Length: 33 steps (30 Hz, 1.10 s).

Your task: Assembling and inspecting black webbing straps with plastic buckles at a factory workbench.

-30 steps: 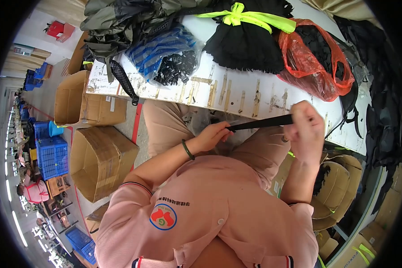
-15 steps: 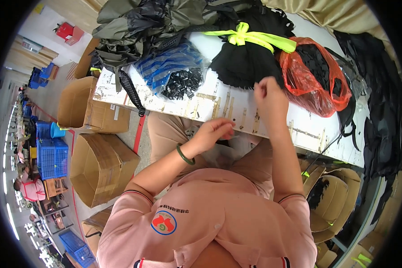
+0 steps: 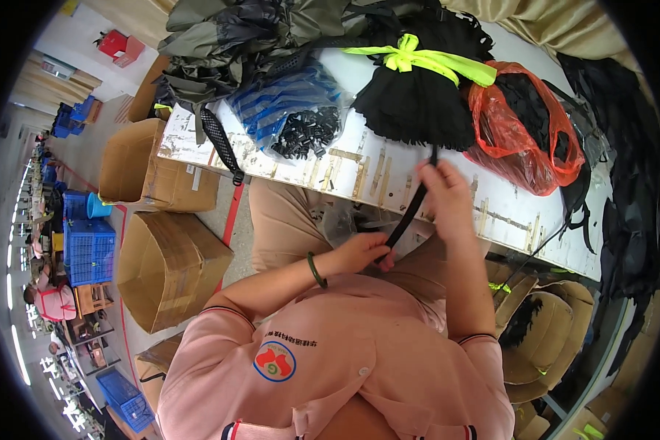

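A narrow black strap [image 3: 408, 215] slants from the edge of a bundle of black straps [image 3: 396, 106] down toward my lap. My left hand [image 3: 369, 253] pinches its lower end, close to my body. Higher up, my right hand [image 3: 446, 196] is closed around the same strap, just over the table's front edge; its fingers are slightly blurred. A bright yellow-green band [image 3: 411, 57] is knotted around the bundle. Left of the bundle lies a clear and blue-striped plastic bag [image 3: 282, 99] with many small black buckles [image 3: 306, 132] at its mouth.
A red plastic bag [image 3: 517, 165] of black pieces sits on the right of the white worn table [image 3: 271, 170]. Dark grey-green fabric [image 3: 227, 44] is heaped at the back left. Open cardboard boxes stand at left [image 3: 172, 271] and lower right [image 3: 546, 337].
A black strap now stretches between the bundle and my hands. My left hand has moved down and right toward my lap, and my right hand has come down from the bundle.
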{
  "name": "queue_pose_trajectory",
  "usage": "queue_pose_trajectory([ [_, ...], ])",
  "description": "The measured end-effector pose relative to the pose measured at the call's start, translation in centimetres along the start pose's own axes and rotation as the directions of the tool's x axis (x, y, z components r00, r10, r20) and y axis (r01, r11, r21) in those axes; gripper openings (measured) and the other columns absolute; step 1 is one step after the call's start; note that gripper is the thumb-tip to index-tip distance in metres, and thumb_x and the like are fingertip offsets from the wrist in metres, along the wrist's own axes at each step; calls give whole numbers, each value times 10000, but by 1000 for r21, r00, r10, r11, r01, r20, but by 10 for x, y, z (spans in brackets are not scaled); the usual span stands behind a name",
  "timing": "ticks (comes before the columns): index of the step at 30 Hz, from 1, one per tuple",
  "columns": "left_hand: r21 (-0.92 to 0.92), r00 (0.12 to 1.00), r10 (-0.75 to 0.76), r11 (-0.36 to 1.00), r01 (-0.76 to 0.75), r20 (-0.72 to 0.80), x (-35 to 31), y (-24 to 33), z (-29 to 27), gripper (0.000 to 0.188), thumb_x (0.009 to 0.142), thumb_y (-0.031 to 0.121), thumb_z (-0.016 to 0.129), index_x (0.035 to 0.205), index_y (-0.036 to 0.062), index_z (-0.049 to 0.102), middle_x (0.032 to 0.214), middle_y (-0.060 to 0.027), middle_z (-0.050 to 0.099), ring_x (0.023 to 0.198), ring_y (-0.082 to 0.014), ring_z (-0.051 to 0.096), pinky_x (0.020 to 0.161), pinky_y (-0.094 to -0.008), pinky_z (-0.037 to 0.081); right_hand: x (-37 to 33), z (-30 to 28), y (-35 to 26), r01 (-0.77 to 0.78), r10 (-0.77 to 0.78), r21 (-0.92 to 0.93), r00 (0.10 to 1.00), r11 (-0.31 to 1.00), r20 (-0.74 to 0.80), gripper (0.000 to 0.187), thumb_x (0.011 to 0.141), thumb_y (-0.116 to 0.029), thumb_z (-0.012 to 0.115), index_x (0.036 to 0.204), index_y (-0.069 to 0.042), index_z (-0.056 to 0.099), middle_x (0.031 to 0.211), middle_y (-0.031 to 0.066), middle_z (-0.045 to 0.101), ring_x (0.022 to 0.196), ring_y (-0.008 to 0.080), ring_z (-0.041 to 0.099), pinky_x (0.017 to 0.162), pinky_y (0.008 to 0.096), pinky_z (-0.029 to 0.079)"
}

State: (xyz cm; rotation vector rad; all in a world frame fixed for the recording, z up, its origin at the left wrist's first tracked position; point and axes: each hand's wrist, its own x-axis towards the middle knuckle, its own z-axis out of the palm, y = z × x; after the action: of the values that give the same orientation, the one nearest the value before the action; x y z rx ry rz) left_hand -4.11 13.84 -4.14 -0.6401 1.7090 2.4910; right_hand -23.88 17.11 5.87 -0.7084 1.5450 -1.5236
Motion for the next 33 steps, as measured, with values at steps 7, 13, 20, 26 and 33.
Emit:
queue_pose_trajectory([
  [7, 919, 749, 612, 395, -9, -255, -10, 72, -85, 175, 794, 76, 644, 967, 90, 669, 826, -100, 598, 837, -254, 604, 746, -347, 489, -21, -7, 3, 128, -128, -11, 992, 992, -15, 149, 847, -49, 642, 993, -57, 611, 676, -61, 523, 586, 21, 431, 530, 176, 347],
  [13, 988, 828, 539, 82, 129, -153, 1, 115, -158, 204, 707, 34, 663, 897, 111, 659, 876, -100, 544, 901, -291, 570, 792, -379, 472, -41, 21, 55, 55, -45, -56, 985, 997, 167, 111, 839, -69, 659, 901, -33, 574, 643, -48, 488, 606, 33, 429, 553, 196, 361],
  [20, 969, 850, 467, 95, 227, -245, 7, 128, -161, 201, 682, 123, 741, 829, 73, 613, 854, -117, 555, 869, -321, 574, 784, -376, 475, -34, 17, 70, -94, 102, -48, 974, 994, 201, 92, 856, -92, 647, 862, -39, 573, 673, -52, 499, 621, 22, 400, 553, 191, 337],
  [26, 370, 809, 334, 916, -157, -484, 8, 99, -111, 133, 792, 42, 700, 844, 49, 578, 754, -27, 600, 625, -151, 601, 578, -274, 494, -39, 26, 50, -253, 232, 132, 960, 958, 156, 102, 863, -132, 644, 862, -47, 587, 636, -51, 489, 493, 20, 365, 440, 205, 274],
  [33, -75, 894, 237, 956, -285, -380, 6, 73, -28, 163, 850, -59, 573, 1000, 6, 572, 885, -37, 633, 726, -104, 613, 684, -234, 505, -36, 27, 53, -454, 359, 401, 886, 795, 292, 104, 881, -167, 595, 835, -80, 561, 634, 5, 568, 387, 31, 369, 337, 193, 242],
])
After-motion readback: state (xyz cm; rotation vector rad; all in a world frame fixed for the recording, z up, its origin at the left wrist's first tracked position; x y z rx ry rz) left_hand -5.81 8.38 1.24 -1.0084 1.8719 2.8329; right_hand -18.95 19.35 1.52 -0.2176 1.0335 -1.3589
